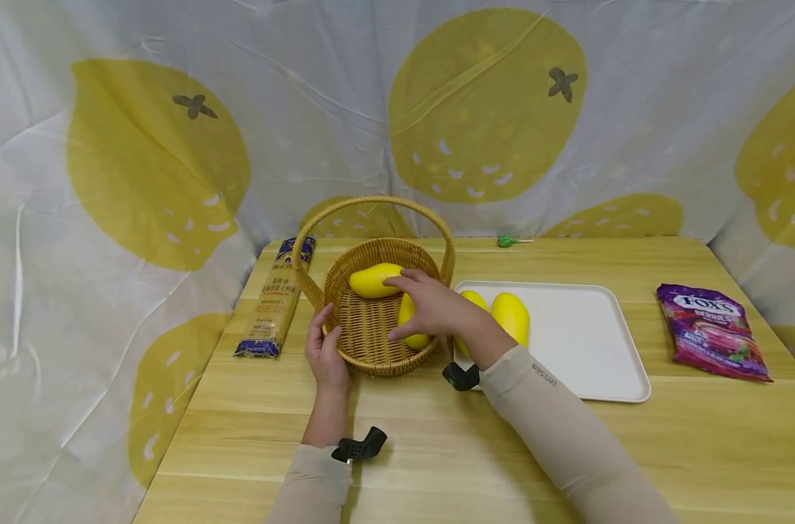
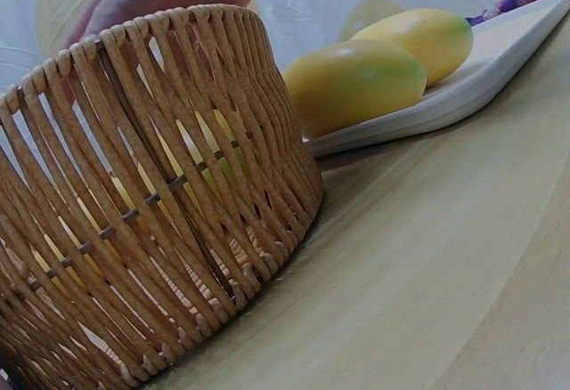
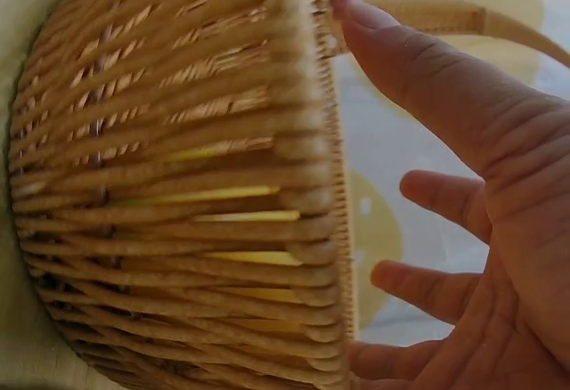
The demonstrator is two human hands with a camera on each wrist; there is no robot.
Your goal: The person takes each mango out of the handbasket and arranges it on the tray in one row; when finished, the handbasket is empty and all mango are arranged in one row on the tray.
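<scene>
A round wicker basket [image 1: 371, 327] with a tall arched handle stands on the table, with two yellow mangoes inside: one mango [image 1: 374, 281] at the back, another mango [image 1: 408, 320] on the right side. My left hand [image 1: 327, 356] holds the basket's left front rim, thumb and fingers on its edge. Over the basket's right side reaches my right hand [image 1: 433, 304], fingers spread above the mangoes and partly covering them. In the right wrist view, the right hand's fingers [image 3: 436, 292] are apart with nothing between them. Slats hide most of the fruit in both wrist views.
Right of the basket lies a white tray [image 1: 574, 342] bearing two more mangoes [image 1: 510, 317], partly behind the right arm. A pasta packet [image 1: 271, 306] lies at left, a purple FOX'S candy bag [image 1: 712, 331] at right. A green lollipop [image 1: 506, 241] is at the back edge.
</scene>
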